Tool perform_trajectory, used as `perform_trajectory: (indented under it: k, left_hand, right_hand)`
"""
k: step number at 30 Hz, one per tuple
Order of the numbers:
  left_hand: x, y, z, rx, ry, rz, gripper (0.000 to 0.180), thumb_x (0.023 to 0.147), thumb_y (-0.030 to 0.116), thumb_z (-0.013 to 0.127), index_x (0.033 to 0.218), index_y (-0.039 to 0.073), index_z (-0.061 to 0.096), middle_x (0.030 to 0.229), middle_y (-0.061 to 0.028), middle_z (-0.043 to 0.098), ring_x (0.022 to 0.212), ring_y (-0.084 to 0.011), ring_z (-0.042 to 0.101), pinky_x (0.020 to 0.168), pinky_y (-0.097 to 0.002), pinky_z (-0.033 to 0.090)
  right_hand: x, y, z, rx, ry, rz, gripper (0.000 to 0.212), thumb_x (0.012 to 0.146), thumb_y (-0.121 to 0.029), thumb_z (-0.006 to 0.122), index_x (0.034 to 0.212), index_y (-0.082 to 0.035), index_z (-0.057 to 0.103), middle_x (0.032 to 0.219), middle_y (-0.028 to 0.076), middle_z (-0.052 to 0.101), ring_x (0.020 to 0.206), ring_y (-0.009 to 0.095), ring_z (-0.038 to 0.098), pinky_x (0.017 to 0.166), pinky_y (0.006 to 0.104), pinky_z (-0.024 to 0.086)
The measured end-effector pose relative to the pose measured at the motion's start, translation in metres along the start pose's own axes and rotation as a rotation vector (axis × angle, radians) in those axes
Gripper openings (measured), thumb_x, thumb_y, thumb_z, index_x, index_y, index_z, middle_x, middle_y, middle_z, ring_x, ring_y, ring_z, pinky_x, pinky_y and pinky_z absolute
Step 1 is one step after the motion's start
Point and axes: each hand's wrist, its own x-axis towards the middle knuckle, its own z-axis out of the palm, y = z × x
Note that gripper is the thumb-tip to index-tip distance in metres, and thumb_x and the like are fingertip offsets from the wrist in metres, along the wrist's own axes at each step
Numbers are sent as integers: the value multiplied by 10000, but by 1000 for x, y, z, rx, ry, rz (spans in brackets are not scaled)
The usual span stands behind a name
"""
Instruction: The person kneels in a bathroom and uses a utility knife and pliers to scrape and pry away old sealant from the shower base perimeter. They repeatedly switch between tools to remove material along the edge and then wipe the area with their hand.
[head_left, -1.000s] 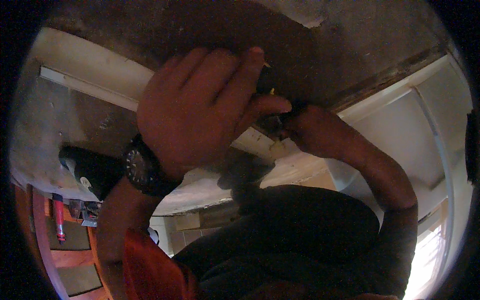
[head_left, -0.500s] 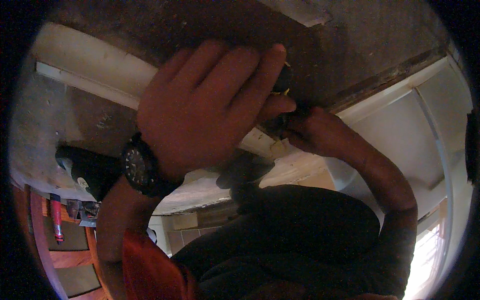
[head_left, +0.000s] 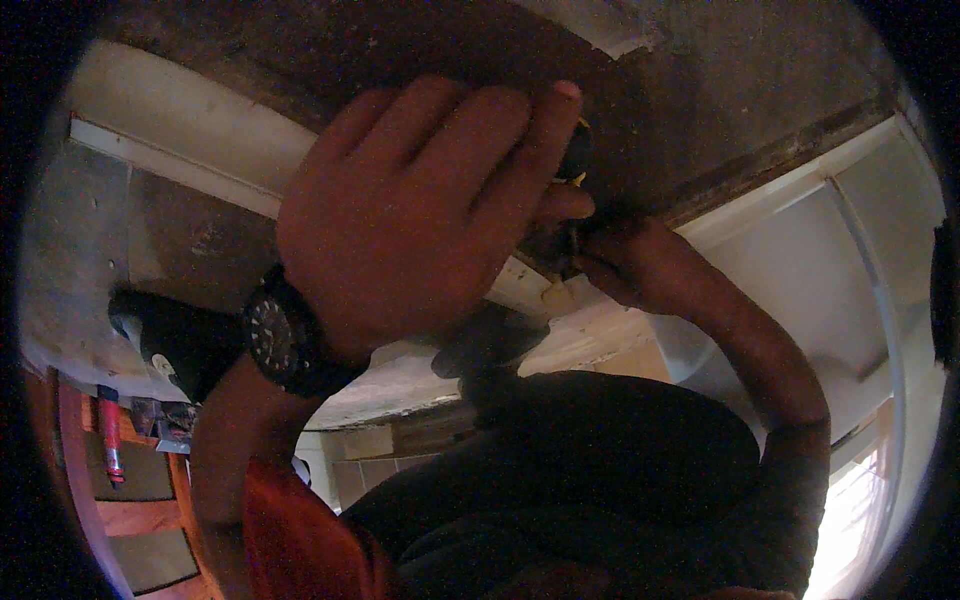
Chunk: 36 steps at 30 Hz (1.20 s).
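Note:
My left hand (head_left: pixel 400 210), with a black watch (head_left: pixel 275 330) on its wrist, is closed around a black and yellow tool handle (head_left: pixel 575 160). Only a strip of the handle shows beyond the index finger and thumb, so its exact kind is hidden. Just right of it and lower, my right hand (head_left: pixel 635 262) is closed, its fingertips pinched together close to a small dark part below the handle. What those fingers hold, if anything, is lost in shadow. Both hands work against a dark, worn brown surface (head_left: pixel 690 120) beside a pale strip (head_left: pixel 190 165).
A dark shoe-like object (head_left: pixel 175 340) lies left of my left wrist. Beyond it a red tube-shaped thing (head_left: pixel 110 435) is by an orange-brown wooden frame (head_left: pixel 145 515). A white panel (head_left: pixel 790 270) stands on the right. My dark-clothed leg (head_left: pixel 600 440) fills the lower middle.
My left hand has shifted very slightly, its index fingertip a little up and right and its thumb drawn in slightly. My right hand has edged a little to the right.

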Motion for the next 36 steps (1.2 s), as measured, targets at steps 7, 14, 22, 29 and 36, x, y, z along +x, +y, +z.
perform_trajectory:
  k: [7, 14, 22, 29, 36]
  left_hand:
    - [2, 0, -3, 37, -28, -7, 566, 779, 337, 812, 1281, 120, 666, 1003, -47, 667, 840, -238, 647, 739, -374, 543]
    - [3, -2, 1, 46, -7, -40, 474, 810, 295, 806, 1222, 96, 680, 990, -57, 676, 852, -243, 655, 755, -376, 549]
    - [10, 1, -8, 98, -51, -119, 411, 803, 343, 817, 1091, 71, 707, 867, -62, 656, 792, -258, 643, 737, -384, 544]
    - [9, 0, -7, 106, -17, -153, 362, 807, 411, 816, 873, 76, 694, 720, -58, 620, 682, -268, 627, 661, -394, 534]
    - [12, 8, -7, 242, -45, -239, 469, 844, 473, 769, 640, 112, 548, 663, -77, 605, 629, -287, 624, 572, -415, 519]
  right_hand:
    - [3, -2, 6, -6, 17, 18, 83, 863, -114, 683, 888, -36, 695, 845, 187, 686, 787, 397, 671, 768, 478, 558]
    - [5, -3, 1, -16, -18, -19, 160, 886, -154, 658, 954, -16, 700, 856, 225, 685, 797, 424, 682, 767, 506, 567]
    - [12, -4, -1, -1, -64, 18, 182, 874, -169, 662, 951, -12, 713, 892, 237, 690, 856, 425, 690, 803, 504, 568]
    - [17, -10, 0, -59, -92, 43, 146, 850, -137, 691, 925, -15, 721, 895, 225, 688, 859, 427, 677, 803, 491, 558]
    - [22, -15, -1, -154, -223, 101, 206, 869, -191, 693, 937, 0, 727, 891, 250, 695, 836, 431, 688, 785, 502, 565]
